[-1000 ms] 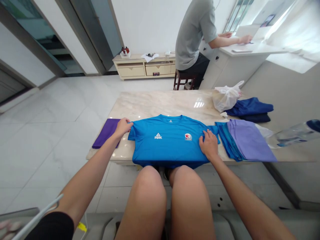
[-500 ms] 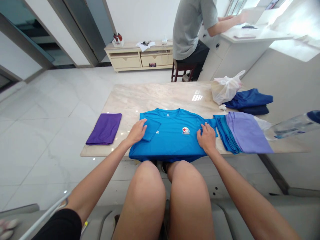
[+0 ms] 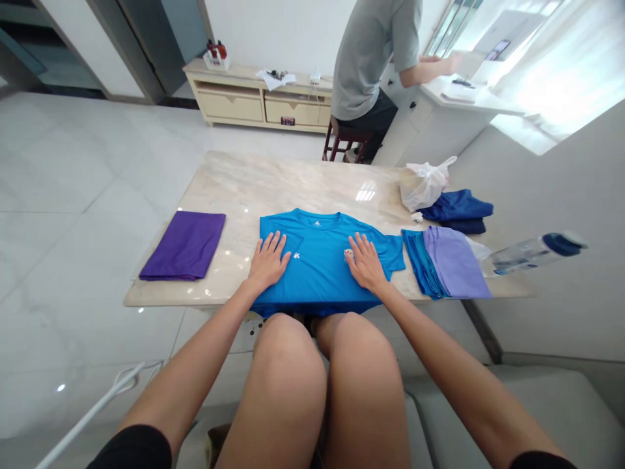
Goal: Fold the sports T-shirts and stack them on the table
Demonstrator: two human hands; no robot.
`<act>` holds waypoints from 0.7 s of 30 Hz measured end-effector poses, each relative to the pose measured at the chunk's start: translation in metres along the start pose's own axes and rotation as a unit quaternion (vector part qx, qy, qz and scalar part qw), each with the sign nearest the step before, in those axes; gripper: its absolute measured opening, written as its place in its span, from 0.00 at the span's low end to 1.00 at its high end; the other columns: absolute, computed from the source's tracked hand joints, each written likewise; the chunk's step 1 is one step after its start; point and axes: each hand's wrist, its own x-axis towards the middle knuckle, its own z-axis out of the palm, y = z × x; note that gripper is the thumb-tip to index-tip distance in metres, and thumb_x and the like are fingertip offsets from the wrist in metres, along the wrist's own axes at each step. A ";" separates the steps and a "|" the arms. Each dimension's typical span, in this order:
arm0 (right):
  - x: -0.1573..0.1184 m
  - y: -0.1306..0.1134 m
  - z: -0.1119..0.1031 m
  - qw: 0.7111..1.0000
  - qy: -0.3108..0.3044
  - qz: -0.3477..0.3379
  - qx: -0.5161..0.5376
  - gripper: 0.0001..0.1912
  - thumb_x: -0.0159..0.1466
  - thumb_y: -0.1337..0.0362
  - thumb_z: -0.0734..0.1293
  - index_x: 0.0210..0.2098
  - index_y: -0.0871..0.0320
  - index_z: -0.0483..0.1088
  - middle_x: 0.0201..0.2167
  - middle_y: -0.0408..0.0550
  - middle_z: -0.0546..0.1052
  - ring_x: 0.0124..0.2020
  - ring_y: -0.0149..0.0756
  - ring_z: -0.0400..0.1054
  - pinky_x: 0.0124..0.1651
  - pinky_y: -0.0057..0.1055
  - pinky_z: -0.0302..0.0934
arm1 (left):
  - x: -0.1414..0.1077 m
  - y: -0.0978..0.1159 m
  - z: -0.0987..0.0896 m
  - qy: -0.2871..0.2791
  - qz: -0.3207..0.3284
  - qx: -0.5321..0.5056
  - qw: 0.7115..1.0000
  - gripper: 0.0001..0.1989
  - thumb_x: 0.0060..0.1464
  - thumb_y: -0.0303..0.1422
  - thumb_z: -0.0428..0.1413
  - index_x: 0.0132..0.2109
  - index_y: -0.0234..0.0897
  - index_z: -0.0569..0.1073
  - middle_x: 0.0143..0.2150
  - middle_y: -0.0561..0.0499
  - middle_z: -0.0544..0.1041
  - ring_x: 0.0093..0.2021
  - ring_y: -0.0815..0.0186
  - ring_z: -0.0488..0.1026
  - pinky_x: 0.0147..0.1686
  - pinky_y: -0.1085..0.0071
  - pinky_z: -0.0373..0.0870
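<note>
While they lie flat with fingers spread, released from any grip, the left hand (image 3: 268,262) and the right hand (image 3: 365,262) rest upon a blue shirt (image 3: 322,280), which is laid at the near edge of the glossy, marble-patterned counter (image 3: 283,172). Its fabric looks smooth and thin, with a round collar. Beside the left hand, one white letter "K" can be read; the right hand partly covers a small print. Leftward lies a purple cloth (image 3: 184,245), folded flat and four-sided.
</note>
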 end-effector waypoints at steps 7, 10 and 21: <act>0.028 -0.045 0.030 1.000 -0.018 0.007 0.020 0.37 0.82 0.49 0.52 0.85 0.58 0.53 0.86 0.56 0.49 0.87 0.55 0.40 0.85 0.60 0.37 | -0.002 -0.024 -0.009 0.000 -0.014 0.011 1.000 0.36 0.76 0.47 0.43 0.84 0.37 0.60 0.86 0.42 0.55 0.86 0.49 0.49 0.84 0.45 0.42; 0.041 -0.045 0.026 0.999 -0.019 -0.007 0.044 0.36 0.82 0.50 0.55 0.83 0.58 0.58 0.85 0.56 0.54 0.86 0.56 0.44 0.84 0.60 0.38 | -0.001 -0.029 -0.013 0.000 -0.018 0.024 1.000 0.37 0.77 0.47 0.41 0.83 0.35 0.59 0.86 0.41 0.55 0.86 0.48 0.49 0.84 0.44 0.42; 0.064 0.089 -0.024 0.892 0.061 0.440 0.085 0.31 0.72 0.46 0.71 0.62 0.67 0.74 0.68 0.78 0.69 0.72 0.70 0.61 0.73 0.62 0.58 | -0.004 -0.022 -0.019 0.014 0.039 0.027 0.999 0.33 0.76 0.42 0.40 0.79 0.39 0.69 0.83 0.43 0.63 0.85 0.48 0.54 0.84 0.40 0.36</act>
